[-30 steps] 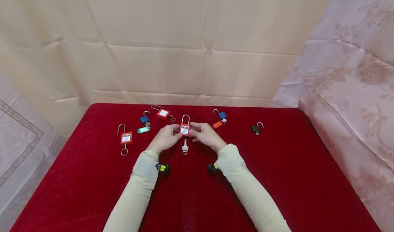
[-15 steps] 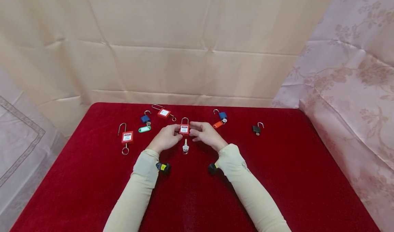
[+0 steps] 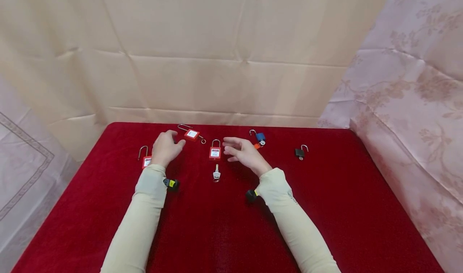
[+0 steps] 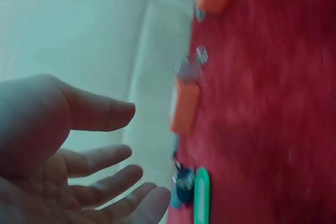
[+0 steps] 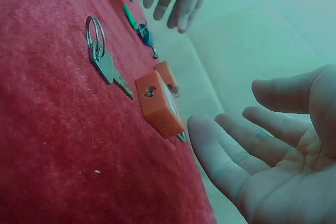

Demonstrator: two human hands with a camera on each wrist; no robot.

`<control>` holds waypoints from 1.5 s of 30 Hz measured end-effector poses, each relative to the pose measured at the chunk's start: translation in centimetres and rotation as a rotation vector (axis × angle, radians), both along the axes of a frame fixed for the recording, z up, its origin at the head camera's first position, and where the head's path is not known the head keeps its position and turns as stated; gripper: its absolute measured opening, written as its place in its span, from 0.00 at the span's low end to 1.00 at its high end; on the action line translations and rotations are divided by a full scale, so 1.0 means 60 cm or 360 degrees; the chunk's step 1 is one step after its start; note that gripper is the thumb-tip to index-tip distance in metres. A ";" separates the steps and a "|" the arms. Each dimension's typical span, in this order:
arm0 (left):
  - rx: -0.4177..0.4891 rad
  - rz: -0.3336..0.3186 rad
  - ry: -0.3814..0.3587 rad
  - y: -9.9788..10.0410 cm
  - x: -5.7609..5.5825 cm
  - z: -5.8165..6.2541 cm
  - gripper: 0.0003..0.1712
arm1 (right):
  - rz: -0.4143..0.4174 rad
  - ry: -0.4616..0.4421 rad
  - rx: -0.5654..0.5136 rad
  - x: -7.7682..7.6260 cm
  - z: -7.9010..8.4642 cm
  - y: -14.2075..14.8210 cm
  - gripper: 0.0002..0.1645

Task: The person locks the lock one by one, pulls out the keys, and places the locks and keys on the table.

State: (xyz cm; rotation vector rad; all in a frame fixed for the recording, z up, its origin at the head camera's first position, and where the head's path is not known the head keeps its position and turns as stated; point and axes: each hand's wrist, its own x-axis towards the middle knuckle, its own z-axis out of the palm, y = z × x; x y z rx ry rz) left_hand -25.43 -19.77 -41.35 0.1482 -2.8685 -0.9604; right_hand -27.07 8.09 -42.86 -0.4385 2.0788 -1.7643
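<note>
A red padlock (image 3: 215,153) with a white label lies mid-table, its shackle seated in the body on both sides. Just below it is a key on a ring (image 3: 216,174), apart from the lock. My right hand (image 3: 244,152) hovers right of this padlock, fingers loosely bent and holding nothing. Over on the left, my left hand (image 3: 165,148) is in the air with fingers spread and nothing in them. In the head view it hides a blue padlock (image 4: 184,184) with a green tag (image 4: 201,198), both visible in the left wrist view.
Two more red padlocks with raised shackles lie on the red cloth: one (image 3: 146,162) partly behind the left hand, one (image 3: 191,134) at the back. A blue padlock (image 3: 260,136) with an orange tag (image 3: 257,146) and a black padlock (image 3: 300,152) lie to the right.
The middle padlock's shackle went down into its body. Both hands then let go of it; the left moved up and left toward the blue padlock, the right drew slightly aside.
</note>
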 end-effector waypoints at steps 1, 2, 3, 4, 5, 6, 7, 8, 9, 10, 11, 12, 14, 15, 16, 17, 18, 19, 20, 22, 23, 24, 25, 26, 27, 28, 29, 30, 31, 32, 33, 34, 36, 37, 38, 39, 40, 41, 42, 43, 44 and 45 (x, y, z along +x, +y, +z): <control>-0.0018 0.0031 -0.0020 -0.006 -0.004 -0.002 0.29 | -0.0001 -0.0004 0.0000 0.000 0.000 0.000 0.31; -0.0040 0.0053 -0.0039 -0.012 -0.008 -0.003 0.29 | -0.0002 -0.0007 0.0001 0.000 0.001 -0.001 0.31; -0.0057 0.0073 -0.0068 -0.017 -0.011 -0.004 0.30 | -0.0005 -0.0011 0.0001 0.000 0.001 -0.001 0.31; -0.0066 0.0088 -0.0095 -0.021 -0.014 -0.006 0.30 | -0.0006 -0.0011 0.0000 0.000 0.001 -0.001 0.30; -0.0075 0.0096 -0.0114 -0.026 -0.017 -0.009 0.30 | -0.0007 -0.0014 0.0002 0.001 0.001 -0.002 0.30; -0.0085 0.0101 -0.0132 -0.029 -0.019 -0.011 0.30 | -0.0005 -0.0019 -0.0001 0.001 0.001 -0.002 0.30; -0.0091 0.0108 -0.0147 -0.032 -0.021 -0.012 0.30 | -0.0003 -0.0024 -0.0007 0.001 0.001 -0.002 0.30; -0.0099 0.0110 -0.0151 -0.034 -0.023 -0.014 0.30 | -0.0001 -0.0024 -0.0010 0.001 0.001 -0.002 0.30; -0.0102 0.0112 -0.0151 -0.037 -0.025 -0.016 0.29 | 0.0000 -0.0027 -0.0012 0.001 0.000 -0.002 0.30; -0.0103 0.0113 -0.0146 -0.039 -0.027 -0.018 0.28 | 0.0003 -0.0027 -0.0014 0.001 0.000 -0.002 0.30; -0.0103 0.0118 -0.0144 -0.041 -0.028 -0.019 0.28 | 0.0004 -0.0031 -0.0016 0.001 0.000 -0.001 0.30; -0.0104 0.0123 -0.0143 -0.042 -0.030 -0.020 0.28 | 0.0005 -0.0030 -0.0017 0.000 -0.001 -0.001 0.30; -0.0103 0.0130 -0.0143 -0.045 -0.033 -0.021 0.28 | 0.0004 -0.0030 -0.0017 0.000 -0.001 -0.001 0.31; -0.0106 0.0132 -0.0144 -0.045 -0.034 -0.021 0.28 | 0.0007 -0.0030 -0.0019 -0.001 -0.002 -0.002 0.31; -0.0113 0.0130 -0.0147 -0.046 -0.035 -0.021 0.28 | 0.0008 -0.0029 -0.0020 -0.001 -0.002 -0.002 0.32; -0.0124 0.0124 -0.0148 -0.047 -0.036 -0.021 0.28 | 0.0010 -0.0027 -0.0022 -0.001 -0.002 -0.002 0.32; -0.0136 0.0115 -0.0151 -0.048 -0.037 -0.021 0.27 | 0.0010 -0.0026 -0.0024 -0.001 -0.003 -0.003 0.32; -0.0150 0.0109 -0.0153 -0.048 -0.038 -0.021 0.27 | 0.0009 -0.0030 -0.0027 -0.001 -0.004 -0.003 0.32; -0.0166 0.0100 -0.0155 -0.049 -0.038 -0.020 0.25 | 0.0008 -0.0032 -0.0026 -0.001 -0.004 -0.003 0.32; -0.0188 0.0091 -0.0159 -0.051 -0.039 -0.021 0.23 | 0.0003 -0.0034 -0.0018 0.001 -0.005 -0.003 0.31; -0.0196 0.0090 -0.0164 -0.052 -0.039 -0.021 0.22 | 0.0000 -0.0037 -0.0015 0.001 -0.005 -0.004 0.31; -0.0204 0.0088 -0.0170 -0.053 -0.039 -0.021 0.21 | -0.0002 -0.0044 -0.0014 0.002 -0.006 -0.004 0.30; -0.0213 0.0086 -0.0175 -0.053 -0.039 -0.022 0.21 | -0.0003 -0.0051 -0.0012 0.003 -0.006 -0.004 0.30; -0.0217 0.0085 -0.0185 -0.054 -0.040 -0.022 0.21 | -0.0003 -0.0055 -0.0008 0.003 -0.006 -0.004 0.29; -0.0212 0.0086 -0.0202 -0.054 -0.040 -0.023 0.21 | -0.0003 -0.0057 -0.0007 0.004 -0.006 -0.004 0.29; -0.0205 0.0083 -0.0220 -0.055 -0.041 -0.023 0.23 | -0.0001 -0.0059 -0.0008 0.005 -0.007 -0.004 0.29; -0.0188 0.0084 -0.0243 -0.055 -0.042 -0.024 0.24 | 0.0002 -0.0061 -0.0010 0.005 -0.007 -0.004 0.29; -0.0154 0.0086 -0.0267 -0.055 -0.043 -0.025 0.26 | 0.0005 -0.0061 -0.0011 0.005 -0.008 -0.004 0.28; -0.0108 0.0086 -0.0290 -0.055 -0.044 -0.025 0.28 | 0.0007 -0.0058 -0.0008 0.005 -0.008 -0.004 0.28; -0.0059 0.0086 -0.0310 -0.055 -0.045 -0.026 0.29 | 0.0009 -0.0054 -0.0006 0.005 -0.009 -0.004 0.28; -0.0009 0.0082 -0.0325 -0.055 -0.046 -0.026 0.31 | 0.0011 -0.0051 -0.0005 0.005 -0.010 -0.004 0.28; 0.0033 0.0077 -0.0334 -0.055 -0.047 -0.026 0.32 | 0.0013 -0.0053 -0.0009 0.005 -0.010 -0.004 0.28; 0.0112 0.0075 -0.0340 -0.055 -0.046 -0.027 0.32 | 0.0016 -0.0054 -0.0007 0.005 -0.010 -0.003 0.28; 0.0133 0.0075 -0.0338 -0.056 -0.046 -0.028 0.31 | 0.0020 -0.0054 -0.0008 0.005 -0.010 -0.003 0.28; 0.0155 0.0077 -0.0339 -0.056 -0.045 -0.028 0.30 | 0.0024 -0.0056 -0.0010 0.005 -0.010 -0.002 0.28; 0.0184 0.0082 -0.0345 -0.057 -0.044 -0.029 0.30 | 0.0028 -0.0059 -0.0012 0.005 -0.009 -0.002 0.28; 0.0210 0.0087 -0.0348 -0.057 -0.042 -0.030 0.29 | 0.0032 -0.0058 -0.0013 0.005 -0.009 -0.002 0.28; 0.0238 0.0094 -0.0350 -0.057 -0.041 -0.032 0.29 | 0.0036 -0.0055 -0.0012 0.005 -0.009 -0.001 0.28; 0.0264 0.0098 -0.0352 -0.058 -0.041 -0.033 0.29 | 0.0038 -0.0054 -0.0014 0.004 -0.009 -0.001 0.28; 0.0289 0.0103 -0.0351 -0.058 -0.040 -0.035 0.28 | 0.0038 -0.0052 -0.0010 0.005 -0.008 -0.001 0.28; 0.0315 0.0106 -0.0347 -0.057 -0.040 -0.036 0.28 | 0.0039 -0.0052 -0.0006 0.005 -0.007 0.000 0.28; 0.0346 0.0111 -0.0344 -0.056 -0.040 -0.037 0.27 | 0.0041 -0.0051 -0.0003 0.005 -0.008 0.000 0.28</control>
